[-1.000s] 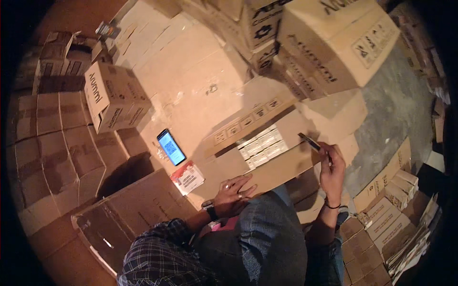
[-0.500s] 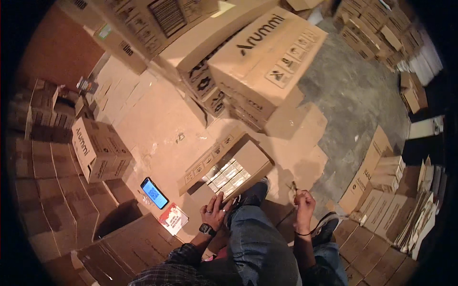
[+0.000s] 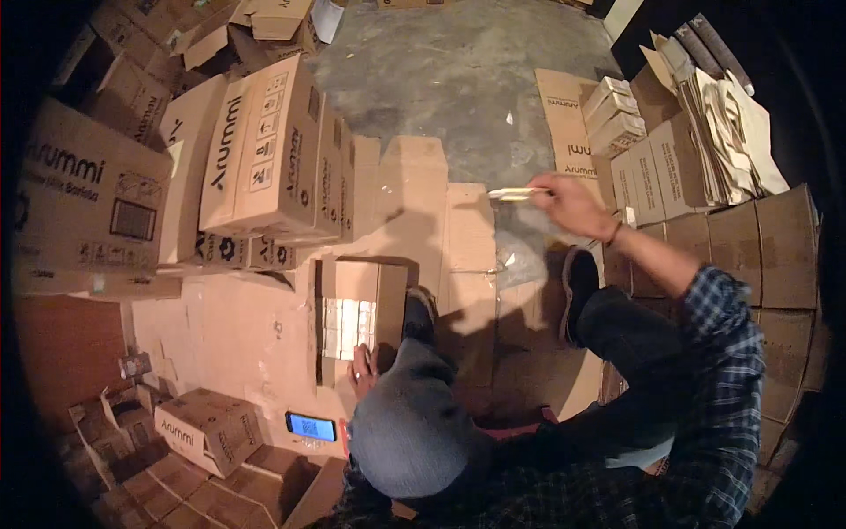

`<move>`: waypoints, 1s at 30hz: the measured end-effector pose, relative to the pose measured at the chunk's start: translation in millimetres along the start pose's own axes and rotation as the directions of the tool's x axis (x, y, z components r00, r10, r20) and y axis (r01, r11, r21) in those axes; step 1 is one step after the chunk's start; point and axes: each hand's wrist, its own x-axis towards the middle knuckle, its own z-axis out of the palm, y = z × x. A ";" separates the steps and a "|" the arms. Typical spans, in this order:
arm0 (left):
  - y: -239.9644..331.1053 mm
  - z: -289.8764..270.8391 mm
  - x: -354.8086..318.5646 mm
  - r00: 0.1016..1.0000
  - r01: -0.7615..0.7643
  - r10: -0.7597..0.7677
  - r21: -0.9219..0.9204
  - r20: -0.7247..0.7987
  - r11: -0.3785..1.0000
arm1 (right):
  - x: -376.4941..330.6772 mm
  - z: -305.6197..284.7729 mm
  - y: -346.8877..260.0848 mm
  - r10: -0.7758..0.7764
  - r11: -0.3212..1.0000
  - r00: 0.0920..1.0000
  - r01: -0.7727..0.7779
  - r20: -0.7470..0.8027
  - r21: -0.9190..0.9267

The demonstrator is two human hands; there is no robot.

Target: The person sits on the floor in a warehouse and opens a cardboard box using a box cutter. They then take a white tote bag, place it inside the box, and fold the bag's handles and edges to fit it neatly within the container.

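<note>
My left hand rests on the near edge of an open brown carton that holds rows of small white packs. My right hand is stretched out to the upper right, above flattened cardboard, and is shut on a slim pale tool. My bent knee in grey-blue trousers fills the lower middle. My two dark shoes stand on the cardboard.
A phone with a lit blue screen lies on cartons at the lower left. Tall stacks of printed cartons stand on the left, with smaller boxes and folded card on the right. Bare concrete floor lies beyond.
The view has swung round. My right hand has lifted and reached out away from the open carton, still holding the tool. My left hand stays at the carton's edge.
</note>
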 end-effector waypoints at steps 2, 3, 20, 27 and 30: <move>-6.3 -8.1 -2.0 1.000 0.000 0.000 0.016 0.022 1.000 | -14.4 -29.1 19.3 -0.050 0.998 0.995 0.053 0.083 -0.029; -6.3 -11.0 -1.2 0.999 -0.011 0.010 0.025 0.043 1.000 | -30.3 -38.7 41.3 -0.029 0.999 0.998 0.031 0.049 -0.042; -47.8 -52.8 11.9 0.968 -0.165 0.169 -0.037 0.187 0.986 | -392.1 93.2 152.0 0.770 0.314 0.579 -0.711 0.269 0.629; -53.4 -91.1 9.0 0.955 -0.287 0.275 0.114 0.112 0.951 | -378.0 109.2 151.5 0.776 0.352 0.560 -0.766 0.290 0.539; -53.9 -100.8 35.7 0.945 -0.322 0.316 0.075 0.084 0.944 | -367.8 104.4 153.2 0.771 0.382 0.569 -0.772 0.287 0.508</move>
